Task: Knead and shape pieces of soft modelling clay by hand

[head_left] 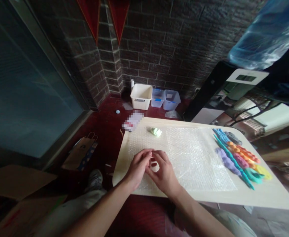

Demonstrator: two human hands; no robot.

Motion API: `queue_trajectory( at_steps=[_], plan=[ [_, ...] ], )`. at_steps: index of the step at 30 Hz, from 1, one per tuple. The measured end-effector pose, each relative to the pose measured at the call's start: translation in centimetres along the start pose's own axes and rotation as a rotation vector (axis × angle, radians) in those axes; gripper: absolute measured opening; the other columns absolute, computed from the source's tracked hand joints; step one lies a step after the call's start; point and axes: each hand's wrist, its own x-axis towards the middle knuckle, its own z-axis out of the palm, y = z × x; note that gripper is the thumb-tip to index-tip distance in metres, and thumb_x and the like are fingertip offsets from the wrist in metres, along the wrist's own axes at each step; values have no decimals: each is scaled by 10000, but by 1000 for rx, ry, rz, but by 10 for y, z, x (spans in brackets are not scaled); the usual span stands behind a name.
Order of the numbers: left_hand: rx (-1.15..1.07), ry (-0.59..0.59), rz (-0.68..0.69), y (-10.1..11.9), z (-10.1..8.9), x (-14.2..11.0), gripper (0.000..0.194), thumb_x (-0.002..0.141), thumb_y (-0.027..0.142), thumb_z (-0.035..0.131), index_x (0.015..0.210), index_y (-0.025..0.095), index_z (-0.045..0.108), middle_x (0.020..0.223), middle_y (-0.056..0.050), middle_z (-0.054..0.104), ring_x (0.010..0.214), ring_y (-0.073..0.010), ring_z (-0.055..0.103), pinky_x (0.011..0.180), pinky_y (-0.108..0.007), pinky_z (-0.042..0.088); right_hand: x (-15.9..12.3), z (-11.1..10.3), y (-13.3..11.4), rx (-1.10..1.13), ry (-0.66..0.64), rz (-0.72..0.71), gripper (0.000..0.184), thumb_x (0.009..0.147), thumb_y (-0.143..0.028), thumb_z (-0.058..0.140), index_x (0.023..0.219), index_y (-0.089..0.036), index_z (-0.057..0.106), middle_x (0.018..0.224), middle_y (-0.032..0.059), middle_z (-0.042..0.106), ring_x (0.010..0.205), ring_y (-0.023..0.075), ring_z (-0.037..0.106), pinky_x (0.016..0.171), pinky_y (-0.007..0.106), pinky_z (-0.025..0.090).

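**Both hands meeting over bubble wrap (193, 154)**

So the left hand (137, 167) and right hand (166, 171) have curled fingers, tips together; can't tell if they're pinching anything. Small pale-green lump (156, 132) sits at 12 o'clock on the wrap. Colourful knobbly strips (242, 161) lie around 3 o'clock on the tabletop (270, 199). White bin (141, 96) beyond, roughly 12.

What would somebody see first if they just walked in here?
Probably the bright, bumpy strips, all rainbow colours, at the right end of the pale table. Next might come the left hand and right hand, fingers together over the bubble wrap. Two pointy red flags also stand out against the dark brick wall.
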Motion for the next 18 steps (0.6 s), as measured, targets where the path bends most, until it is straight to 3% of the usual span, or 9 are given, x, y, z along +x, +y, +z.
queue_trajectory(
  at_steps=[4, 8, 11, 18],
  plan=[
    [29, 57, 0, 6, 3, 11, 377, 834, 489, 832, 778, 163, 650, 625, 37, 519, 641, -113, 558, 629, -221, 493, 0, -12, 10, 6, 19, -49, 532, 945, -358, 699, 1438, -231, 547, 1320, 156, 618, 1224, 342, 600, 1038, 560, 546],
    [101, 65, -95, 10, 3, 26, 490, 830, 587, 789, 680, 171, 578, 573, 36, 522, 459, -69, 445, 442, -203, 306, 8, -28, 29, 83, 121, 13, 357, 983, -326, 611, 1328, -238, 592, 1229, 124, 647, 1022, 275, 654, 828, 443, 592],
    [186, 64, -149, 6, 7, 32, 621, 836, 714, 715, 587, 196, 481, 457, 63, 400, 356, -55, 327, 390, -214, 176, 13, -33, 38, 108, 136, 43, 273, 1008, -350, 587, 1252, -238, 633, 1142, 106, 681, 930, 250, 662, 771, 416, 582],
    [233, 100, -163, -1, 21, 33, 744, 745, 801, 743, 532, 236, 309, 438, 98, 249, 336, -32, 196, 363, -208, 107, 9, -39, 39, 137, 63, 49, 205, 1036, -348, 565, 1158, -232, 683, 1012, 79, 714, 863, 227, 683, 738, 388, 581]
  ],
)
